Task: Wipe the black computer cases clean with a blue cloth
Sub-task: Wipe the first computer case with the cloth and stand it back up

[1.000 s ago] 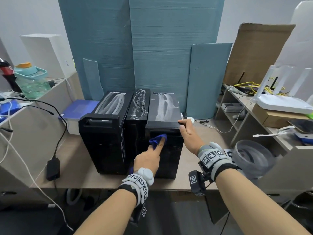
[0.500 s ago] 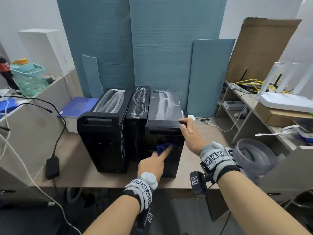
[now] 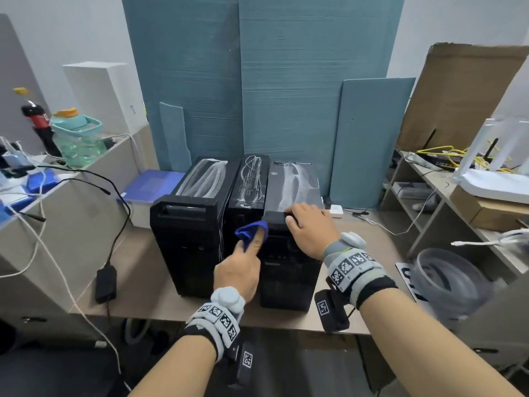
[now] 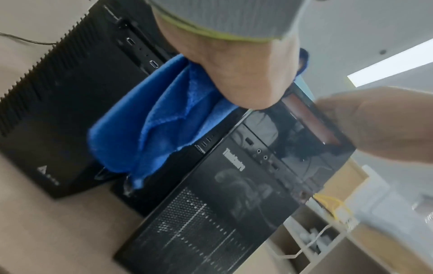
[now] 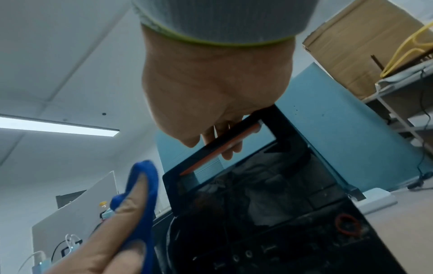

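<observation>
1. Your left hand [image 3: 239, 272] grips the blue cloth [image 3: 252, 229], one finger pressing it against the right case [image 3: 289, 253] at the seam with the middle case [image 3: 246, 202]
2. Your right hand [image 3: 310, 230] curls over the top front edge; brace there and wipe in firm, overlapping strokes
3. Three cases sit tight together on the counter [image 3: 137, 270], so their inner sides are blocked; the left case [image 3: 189, 233] waits
</observation>
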`<state>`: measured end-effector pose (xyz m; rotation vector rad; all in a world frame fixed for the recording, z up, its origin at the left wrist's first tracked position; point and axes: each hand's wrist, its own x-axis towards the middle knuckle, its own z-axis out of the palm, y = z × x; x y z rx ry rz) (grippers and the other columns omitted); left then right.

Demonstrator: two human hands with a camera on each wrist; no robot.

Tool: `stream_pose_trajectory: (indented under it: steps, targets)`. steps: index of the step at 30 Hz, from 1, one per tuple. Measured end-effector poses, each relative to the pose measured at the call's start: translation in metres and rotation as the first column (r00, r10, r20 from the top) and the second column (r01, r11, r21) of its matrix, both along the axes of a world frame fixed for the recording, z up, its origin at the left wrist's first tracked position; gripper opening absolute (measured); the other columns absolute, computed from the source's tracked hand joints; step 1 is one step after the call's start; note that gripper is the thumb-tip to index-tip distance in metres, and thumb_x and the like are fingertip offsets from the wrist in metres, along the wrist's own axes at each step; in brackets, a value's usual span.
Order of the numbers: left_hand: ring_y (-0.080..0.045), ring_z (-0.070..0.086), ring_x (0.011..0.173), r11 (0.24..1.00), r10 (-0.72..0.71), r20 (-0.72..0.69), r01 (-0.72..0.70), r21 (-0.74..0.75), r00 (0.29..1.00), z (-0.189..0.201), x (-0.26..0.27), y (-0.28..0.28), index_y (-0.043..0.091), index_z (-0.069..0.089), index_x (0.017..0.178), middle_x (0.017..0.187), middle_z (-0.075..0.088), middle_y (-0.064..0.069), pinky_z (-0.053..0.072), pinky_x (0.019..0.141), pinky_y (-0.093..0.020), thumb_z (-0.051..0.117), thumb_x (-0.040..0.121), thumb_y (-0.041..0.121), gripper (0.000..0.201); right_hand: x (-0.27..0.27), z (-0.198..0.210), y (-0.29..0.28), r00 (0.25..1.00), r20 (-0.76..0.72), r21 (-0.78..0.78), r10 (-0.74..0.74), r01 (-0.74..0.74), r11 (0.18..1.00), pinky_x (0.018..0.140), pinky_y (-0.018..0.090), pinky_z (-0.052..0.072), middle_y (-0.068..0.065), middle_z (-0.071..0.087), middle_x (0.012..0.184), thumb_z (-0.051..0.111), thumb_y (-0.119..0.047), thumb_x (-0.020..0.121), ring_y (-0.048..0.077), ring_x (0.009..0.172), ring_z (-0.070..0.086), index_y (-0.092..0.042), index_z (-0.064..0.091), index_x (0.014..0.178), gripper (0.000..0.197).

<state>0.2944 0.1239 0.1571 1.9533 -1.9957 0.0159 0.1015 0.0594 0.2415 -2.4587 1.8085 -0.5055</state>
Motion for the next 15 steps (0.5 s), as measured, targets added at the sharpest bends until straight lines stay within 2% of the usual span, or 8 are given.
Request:
stream_pose_trajectory:
  steps: [2,4,5,7,10,12,13,15]
  targets:
    - [-0.031,0.062,0.073,0.995,-0.069,0.038,0.066,0.08,0.997,-0.009,0.0,0.007,0.062,-0.012,0.147,0.127,0.05,0.004,0.05,0.063,-0.039,0.035,0.098,0.027,0.076,0.001,-0.005,0.0,0.994,-0.104,-0.036,-0.03,0.027,0.999,0.095,0.041,0.033,-0.004,0.058,0.12,0.029,-0.047,0.104,0.023,0.116,0.05,-0.029,0.053,0.124,0.036]
    - [-0.03,0.06,0.071,0.987,-0.09,0.042,0.083,0.139,0.995,-0.027,0.002,0.02,0.061,-0.025,0.143,0.12,0.05,0.003,0.049,0.06,-0.039,0.033,0.098,0.026,0.082,-0.001,-0.01,0.001,0.987,-0.157,-0.069,-0.03,0.019,0.997,0.092,0.041,0.033,-0.005,0.057,0.116,0.029,-0.055,0.102,0.023,0.114,0.05,-0.029,0.052,0.122,0.039]
    - [-0.028,0.056,0.067,0.989,-0.078,0.037,0.073,0.13,0.996,-0.031,0.004,0.023,0.061,-0.032,0.139,0.119,0.05,0.004,0.046,0.057,-0.037,0.034,0.097,0.027,0.086,0.0,-0.01,0.001,0.986,-0.168,-0.08,-0.013,0.0,0.997,0.092,0.041,0.033,-0.006,0.056,0.115,0.031,-0.058,0.101,0.023,0.113,0.049,-0.028,0.051,0.122,0.041]
    - [-0.025,0.047,0.061,0.996,-0.059,0.048,0.056,0.062,0.997,-0.024,0.004,0.02,0.058,-0.035,0.139,0.123,0.049,0.005,0.042,0.053,-0.036,0.038,0.096,0.028,0.09,0.0,-0.009,0.0,0.982,-0.191,-0.091,-0.013,-0.004,0.996,0.092,0.041,0.034,-0.005,0.056,0.115,0.035,-0.062,0.099,0.024,0.113,0.049,-0.027,0.051,0.121,0.044]
    - [-0.025,0.047,0.059,0.999,-0.023,0.039,0.024,-0.024,0.999,0.005,0.001,0.003,0.056,-0.019,0.149,0.12,0.049,0.005,0.043,0.054,-0.036,0.04,0.098,0.027,0.083,0.004,-0.012,-0.001,0.974,-0.223,-0.11,-0.035,0.01,0.994,0.093,0.042,0.035,-0.004,0.056,0.115,0.037,-0.063,0.098,0.024,0.113,0.049,-0.027,0.051,0.12,0.044]
    - [-0.028,0.053,0.06,1.0,-0.022,0.091,0.023,-0.018,0.996,0.013,-0.001,-0.003,0.054,-0.016,0.152,0.116,0.051,0.004,0.041,0.053,-0.035,0.039,0.097,0.026,0.082,0.004,-0.012,0.0,0.978,-0.208,-0.118,-0.034,0.01,0.993,0.091,0.042,0.036,-0.005,0.056,0.114,0.041,-0.062,0.097,0.025,0.112,0.05,-0.027,0.051,0.12,0.042]
    - [-0.03,0.057,0.063,0.998,-0.057,0.113,0.055,0.023,0.992,0.006,0.0,-0.002,0.052,-0.011,0.154,0.116,0.052,0.004,0.041,0.053,-0.035,0.038,0.096,0.026,0.08,0.003,-0.012,0.0,0.977,-0.211,-0.114,-0.023,-0.001,0.993,0.09,0.042,0.035,-0.005,0.055,0.115,0.045,-0.057,0.097,0.025,0.112,0.05,-0.027,0.05,0.121,0.038]
    - [-0.031,0.061,0.068,0.986,-0.148,0.189,0.128,0.11,0.971,-0.025,0.004,0.012,0.046,-0.001,0.156,0.119,0.053,0.003,0.047,0.054,-0.035,0.036,0.093,0.025,0.076,-0.001,-0.01,-0.001,0.968,-0.251,-0.103,0.003,-0.03,0.994,0.089,0.04,0.034,-0.004,0.053,0.119,0.054,-0.034,0.095,0.025,0.114,0.049,-0.026,0.048,0.124,0.031]
